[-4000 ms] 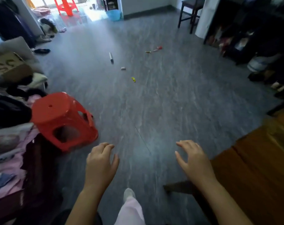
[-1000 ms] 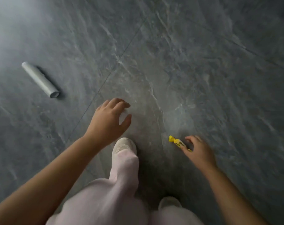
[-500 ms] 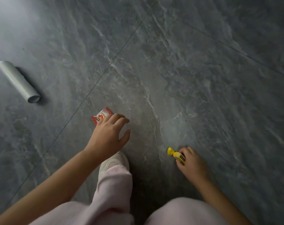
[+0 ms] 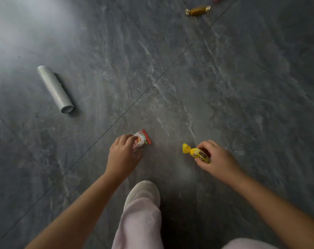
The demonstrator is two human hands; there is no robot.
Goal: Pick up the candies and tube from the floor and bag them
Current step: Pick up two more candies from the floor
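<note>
Moved: your right hand (image 4: 217, 159) lifted the yellow candy (image 4: 195, 153) off the floor (image 4: 224, 87).
Left hand (image 4: 123, 155): pinched the red-white candy (image 4: 141, 140).
Floor: grey marbled tile; tube (image 4: 55, 89) and gold candy (image 4: 197, 10) lay well apart.

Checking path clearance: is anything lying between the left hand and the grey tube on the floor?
Nothing visible does. Bare floor separates the left hand, shut on a red-and-white candy, from the grey tube.
</note>
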